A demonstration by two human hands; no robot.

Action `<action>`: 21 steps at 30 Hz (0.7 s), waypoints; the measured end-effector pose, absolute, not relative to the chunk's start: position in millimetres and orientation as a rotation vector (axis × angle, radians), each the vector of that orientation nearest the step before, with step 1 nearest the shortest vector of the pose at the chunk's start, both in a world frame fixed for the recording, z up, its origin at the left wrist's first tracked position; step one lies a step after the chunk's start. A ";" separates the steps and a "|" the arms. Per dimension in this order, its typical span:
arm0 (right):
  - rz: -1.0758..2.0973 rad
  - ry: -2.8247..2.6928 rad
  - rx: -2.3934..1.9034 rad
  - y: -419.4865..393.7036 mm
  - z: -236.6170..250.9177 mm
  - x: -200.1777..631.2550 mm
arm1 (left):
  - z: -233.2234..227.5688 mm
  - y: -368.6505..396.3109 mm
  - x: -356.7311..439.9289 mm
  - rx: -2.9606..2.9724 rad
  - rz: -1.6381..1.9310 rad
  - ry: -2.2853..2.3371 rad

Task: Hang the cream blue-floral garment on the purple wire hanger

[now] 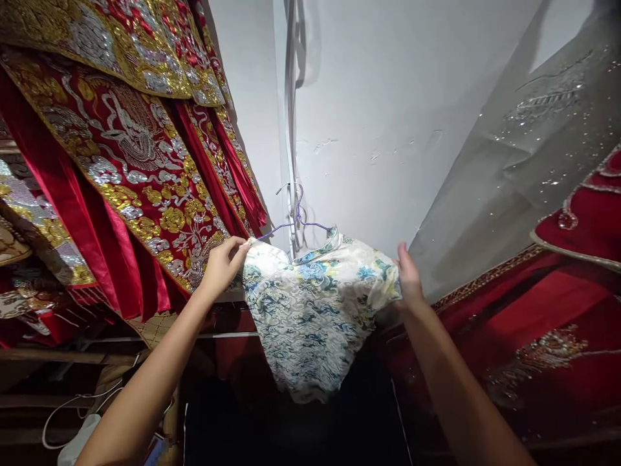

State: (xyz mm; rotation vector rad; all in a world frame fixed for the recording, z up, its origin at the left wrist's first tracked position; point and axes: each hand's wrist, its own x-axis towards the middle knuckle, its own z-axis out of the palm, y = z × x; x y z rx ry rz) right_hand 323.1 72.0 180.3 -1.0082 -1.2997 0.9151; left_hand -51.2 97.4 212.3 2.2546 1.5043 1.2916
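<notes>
Nearest the camera, two bare forearms rise from the bottom edge towards the middle of the view. The left hand [224,262] pinches the left shoulder of a white dress with blue and yellow flowers [315,310], fingers and thumb closed on the fabric edge. The right hand [409,277] lies against the dress's right shoulder, fingers together and pointing up; whether it grips the cloth or only presses on it cannot be told, since the fingertips are hidden behind the fabric. The dress hangs between the two hands, stretched across at shoulder level, its body drooping below them into the dark gap underneath.

Just above the collar, a purple wire hanger [297,220] carries the dress, its hook up against the white wall [388,116]. To the left, red garments with gold and silver embroidery [130,162] hang in a row, close beside the left hand. To the right, a red embroidered garment [548,323] lies beneath a sheer sequinned veil [524,149].
</notes>
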 end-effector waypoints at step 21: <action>1.066 -2.107 -0.838 -22.6 163.2 239.4 | 218.6 -12.8 -7.6 1.533 0.424 0.986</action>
